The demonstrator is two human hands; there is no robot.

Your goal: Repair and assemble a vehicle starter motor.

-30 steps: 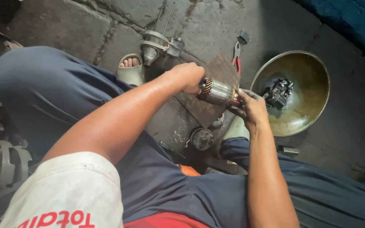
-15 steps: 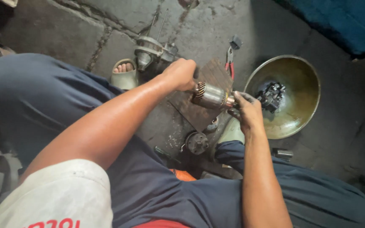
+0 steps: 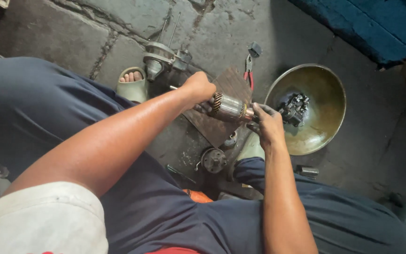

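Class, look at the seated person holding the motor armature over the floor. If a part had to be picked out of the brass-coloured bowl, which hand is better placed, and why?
The right hand. It grips the armature at the end nearest the bowl, close beside its rim. The left hand holds the far end, with the armature between it and the bowl.

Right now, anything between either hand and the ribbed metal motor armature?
Nothing visible. The left hand grips one end of the ribbed metal motor armature and the right hand holds the other end, both in direct contact, above a brown board.

light: dim, soft daylight | glare: sheen on forearm point(image 3: 118, 136); bowl point(image 3: 325, 136) rim | corners: dark; focus: sharp
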